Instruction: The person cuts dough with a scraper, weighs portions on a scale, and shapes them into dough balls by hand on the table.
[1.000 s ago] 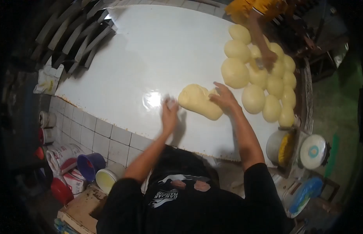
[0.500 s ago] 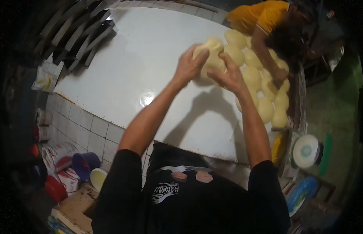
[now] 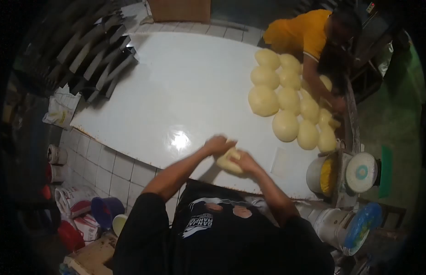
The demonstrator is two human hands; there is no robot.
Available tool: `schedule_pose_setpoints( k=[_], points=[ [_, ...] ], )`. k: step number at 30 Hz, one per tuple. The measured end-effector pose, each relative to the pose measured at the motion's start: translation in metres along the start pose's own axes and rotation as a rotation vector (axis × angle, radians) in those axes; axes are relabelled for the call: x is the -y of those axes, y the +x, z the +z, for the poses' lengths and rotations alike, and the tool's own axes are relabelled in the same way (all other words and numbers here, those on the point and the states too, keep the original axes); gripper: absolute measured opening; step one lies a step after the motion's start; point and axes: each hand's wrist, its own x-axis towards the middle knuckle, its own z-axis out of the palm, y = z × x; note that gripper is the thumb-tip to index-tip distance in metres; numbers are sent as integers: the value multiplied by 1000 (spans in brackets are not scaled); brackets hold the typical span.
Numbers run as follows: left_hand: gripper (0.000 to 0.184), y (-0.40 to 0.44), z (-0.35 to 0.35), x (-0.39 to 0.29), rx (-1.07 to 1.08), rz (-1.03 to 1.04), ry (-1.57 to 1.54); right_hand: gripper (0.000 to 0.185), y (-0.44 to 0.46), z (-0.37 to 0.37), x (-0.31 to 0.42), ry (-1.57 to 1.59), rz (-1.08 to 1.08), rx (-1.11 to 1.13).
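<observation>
A lump of pale yellow dough is between my two hands, close to the near edge of the white table. My left hand is closed on its upper left side, somewhat blurred. On the right side of the same lump, my right hand grips with bent fingers. Farther right, rounded dough balls sit packed in rows on the tabletop. A flat pale rectangular piece lies to the right of my right hand.
A person in a yellow shirt reaches over the dough balls from the far right. Dark metal pans are stacked at the far left. A scale and a metal pot stand right. Buckets are below left.
Both my hands have brought the dough from beside the dough balls back toward my body, near the table's edge. The view has shifted slightly. The other person's arm remains over the dough balls.
</observation>
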Motion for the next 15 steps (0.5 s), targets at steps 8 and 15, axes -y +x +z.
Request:
schedule_pose_setpoints(
  k=[8,15],
  points=[
    [52,-119,-285,-264,-1435,1125,508,49,-65,-173,281,-229,-906,-904],
    [52,-128,-280,-252,-1713,1596,498,56,-46,-220,265,-1109,-1086,-1379]
  ],
)
